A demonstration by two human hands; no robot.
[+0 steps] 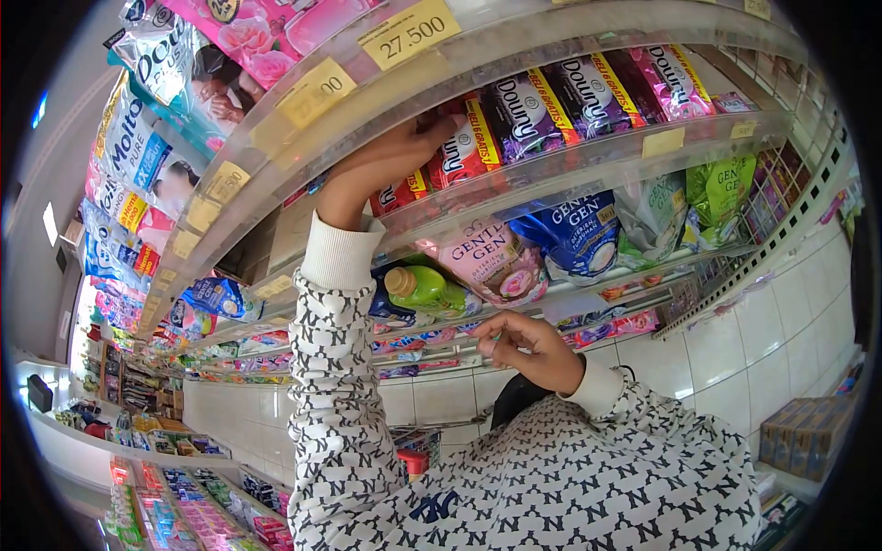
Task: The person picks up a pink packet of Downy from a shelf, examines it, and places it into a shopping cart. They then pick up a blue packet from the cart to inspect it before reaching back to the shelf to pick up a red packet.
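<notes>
My left hand (pixel 390 161) reaches over the clear front edge of an upper shelf and touches the top of a red Downy pack (pixel 464 147). Its fingertips are mostly hidden among the packs, so its grip is unclear. Dark purple Downy packs (pixel 528 115) and a pink one (pixel 672 83) stand to the right. Lower and nearer my body, my right hand (pixel 528 349) is loosely closed, fingers curled, with nothing visible in it. It is apart from the shelf, below a pink Gentle Gen pouch (pixel 491 266).
Blue (pixel 579 239) and green Gentle Gen pouches (pixel 721 197) fill the lower shelf beside a green bottle (pixel 427 289). Yellow price tags (pixel 409 35) line the shelf edges. A wire rack side (pixel 781 230) stands right; brown boxes (pixel 808 436) sit lower right.
</notes>
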